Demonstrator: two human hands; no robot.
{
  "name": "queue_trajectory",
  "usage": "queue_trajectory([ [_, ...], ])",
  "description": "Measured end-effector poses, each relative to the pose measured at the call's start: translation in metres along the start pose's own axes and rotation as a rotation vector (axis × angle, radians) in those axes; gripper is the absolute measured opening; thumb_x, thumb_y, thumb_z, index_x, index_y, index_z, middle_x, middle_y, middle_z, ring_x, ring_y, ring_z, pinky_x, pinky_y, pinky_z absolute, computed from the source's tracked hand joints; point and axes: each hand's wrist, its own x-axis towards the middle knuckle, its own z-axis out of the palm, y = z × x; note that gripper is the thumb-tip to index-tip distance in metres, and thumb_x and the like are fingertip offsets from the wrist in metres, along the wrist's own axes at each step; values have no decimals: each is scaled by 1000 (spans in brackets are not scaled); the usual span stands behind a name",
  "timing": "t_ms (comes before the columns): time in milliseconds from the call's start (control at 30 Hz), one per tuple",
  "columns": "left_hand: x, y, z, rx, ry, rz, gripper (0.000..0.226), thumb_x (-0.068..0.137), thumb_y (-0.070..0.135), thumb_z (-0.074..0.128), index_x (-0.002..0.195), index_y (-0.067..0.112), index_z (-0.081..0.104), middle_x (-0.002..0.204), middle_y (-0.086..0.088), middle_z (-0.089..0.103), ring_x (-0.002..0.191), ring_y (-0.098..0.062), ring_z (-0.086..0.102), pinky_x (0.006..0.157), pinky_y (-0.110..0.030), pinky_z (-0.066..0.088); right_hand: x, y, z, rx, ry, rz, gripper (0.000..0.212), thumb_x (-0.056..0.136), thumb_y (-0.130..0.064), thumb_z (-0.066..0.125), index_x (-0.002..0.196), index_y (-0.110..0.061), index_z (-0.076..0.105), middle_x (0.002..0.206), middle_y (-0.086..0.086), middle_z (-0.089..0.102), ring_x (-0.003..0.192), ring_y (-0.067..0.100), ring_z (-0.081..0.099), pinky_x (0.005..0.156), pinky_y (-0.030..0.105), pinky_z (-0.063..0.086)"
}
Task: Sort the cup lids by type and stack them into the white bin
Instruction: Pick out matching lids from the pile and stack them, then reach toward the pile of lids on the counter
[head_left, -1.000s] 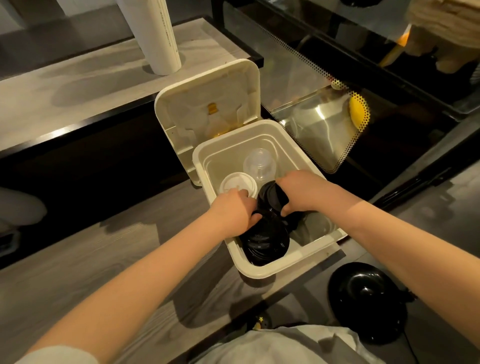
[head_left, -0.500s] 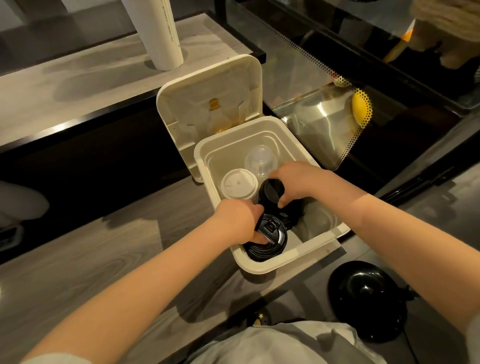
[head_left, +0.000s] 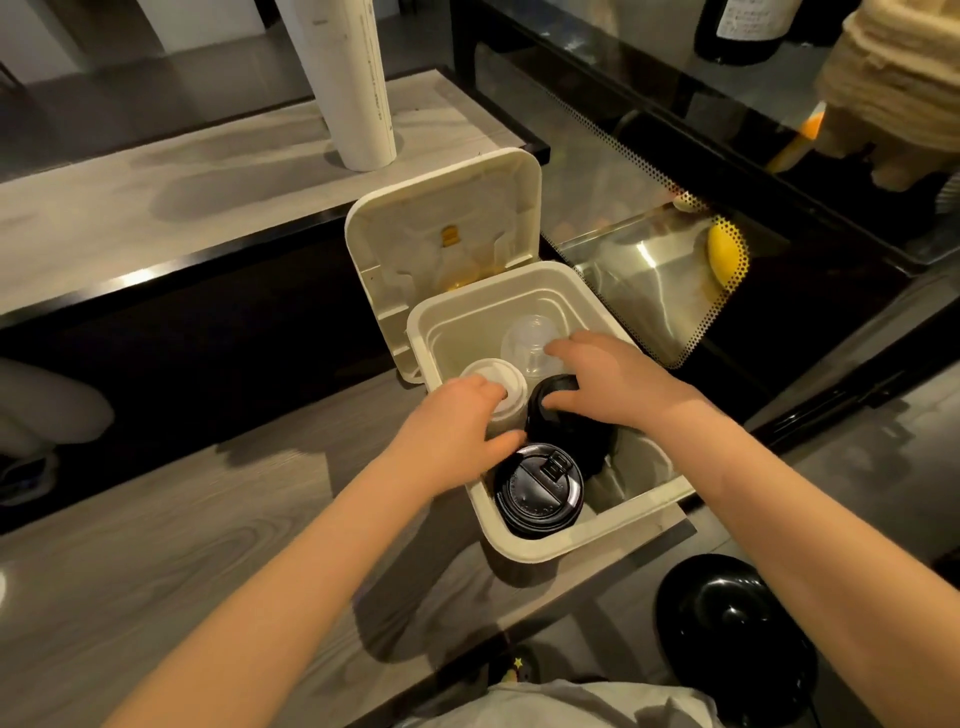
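Note:
The white bin (head_left: 519, 545) stands on a wooden counter with its hinged lid (head_left: 441, 223) tipped back. Inside are a stack of white lids (head_left: 493, 374), clear dome lids (head_left: 530, 335), a black lid stack in the middle (head_left: 563, 436) and another black lid stack (head_left: 537, 488) at the front corner. My left hand (head_left: 457, 431) curls over the white stack, thumb reaching toward the front black stack. My right hand (head_left: 608, 382) lies over the middle black stack, fingers stretched toward the clear lids, thumb touching the black top.
A white tube (head_left: 343, 78) stands on the raised shelf behind the bin. A glass display case (head_left: 649, 249) with a yellow item (head_left: 724, 254) borders the bin on the right. A black round object (head_left: 727, 618) sits low at the right, past the counter edge (head_left: 597, 587).
My left hand let go of the front black lid stack and moved up onto the white stack. My right hand loosened on the middle black stack and spread its fingers.

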Motion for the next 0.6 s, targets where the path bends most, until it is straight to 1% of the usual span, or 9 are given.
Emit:
queue_trajectory([
  [67,-8,-13,-12,-31,106,-45,48,89,45,53,127,15,52,122,-1,57,113,-18,50,96,-35,43,0,-14,-8,56,88,-20,61,86,-43,63,137,-18,44,131,7,51,119,25,49,95,34,41],
  [167,-27,-33,-32,-50,215,-143,50,89,44,55,129,15,52,127,0,56,118,-17,49,98,-32,40,4,-45,-16,120,167,-86,55,88,-42,60,135,-19,47,134,4,51,122,23,48,98,36,41],
  [233,-46,-50,-42,-82,265,-238,48,89,41,56,130,15,52,130,0,55,120,-16,48,99,-30,38,8,-72,-17,134,204,-152,50,89,-41,58,134,-20,48,133,1,53,123,22,48,99,38,42],
  [300,-69,-70,-50,-117,291,-338,49,90,39,56,133,16,49,134,-1,52,124,-17,46,101,-30,37,12,-101,-15,158,214,-197,47,90,-39,57,132,-21,50,130,0,55,120,20,50,96,36,44],
  [400,-113,-106,-54,-149,322,-489,51,91,37,56,135,15,47,137,-2,49,127,-18,44,103,-31,36,21,-152,-2,159,185,-286,45,91,-38,56,132,-21,50,127,0,57,117,19,52,91,32,43],
  [467,-143,-131,-52,-166,324,-586,51,90,34,57,136,12,46,139,-4,48,128,-20,43,105,-32,35,27,-185,9,168,156,-343,45,91,-38,57,133,-22,50,129,-2,56,118,18,53,94,32,44],
  [600,-213,-187,-43,-179,290,-749,52,90,32,58,135,8,46,140,-9,48,130,-23,42,106,-30,31,39,-263,40,161,5,-450,47,91,-40,55,134,-23,47,132,-2,54,119,17,52,96,36,47],
])
